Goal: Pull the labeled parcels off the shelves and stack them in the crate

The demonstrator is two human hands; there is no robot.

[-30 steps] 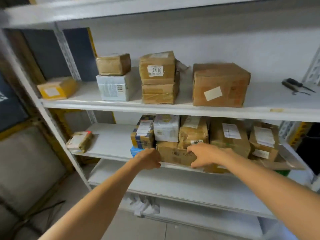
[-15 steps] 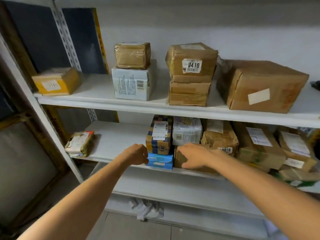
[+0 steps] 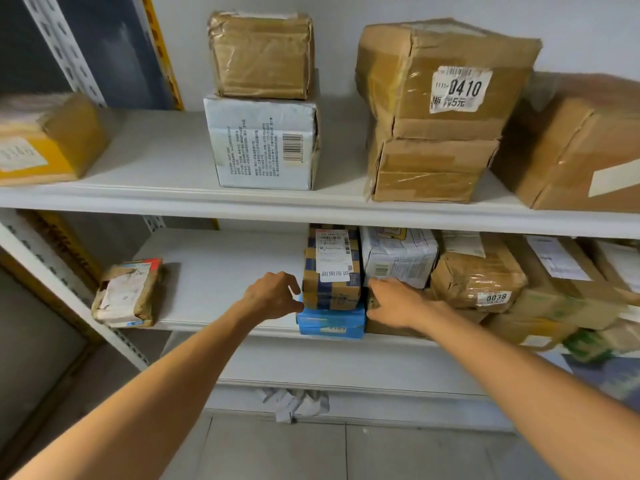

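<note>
A: Well, which way does the labelled parcel (image 3: 330,271) lie from the left hand (image 3: 273,296)?

B: Just to its right, upright on the blue parcel (image 3: 330,322), long axis vertical. That grip is half-curled and holds nothing.

A: And the right hand (image 3: 394,301)?

B: Just beside the parcel's other face, fingers on a brown box (image 3: 391,329). Whether that grip has closed, I cannot tell. Both hands look equally near.

A: Surface, room?

B: A smooth white shelf (image 3: 214,271). A white parcel (image 3: 398,258) crowds the right, so I'd draw it forward. No crate in view.

Brown labeled parcel (image 3: 331,268) stands upright atop flat blue parcel (image 3: 330,322) on lower shelf (image 3: 221,271).
</note>
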